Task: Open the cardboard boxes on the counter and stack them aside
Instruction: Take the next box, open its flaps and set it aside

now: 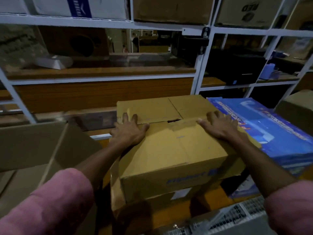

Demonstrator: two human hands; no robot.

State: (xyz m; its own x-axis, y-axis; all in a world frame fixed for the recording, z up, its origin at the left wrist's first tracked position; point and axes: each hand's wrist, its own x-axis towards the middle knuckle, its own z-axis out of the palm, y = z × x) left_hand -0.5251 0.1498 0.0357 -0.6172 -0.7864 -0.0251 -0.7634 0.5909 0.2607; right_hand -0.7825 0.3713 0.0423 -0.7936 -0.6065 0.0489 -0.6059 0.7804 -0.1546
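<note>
Left hand (129, 131) lies flat, fingers spread, on the box (171, 146) top's left; right hand (220, 125) lies flat on its right, beside a blue carton (274, 129).

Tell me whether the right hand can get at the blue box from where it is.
Probably yes: the right hand rests on the cardboard box, the blue box lies right beside it, nothing between.
</note>
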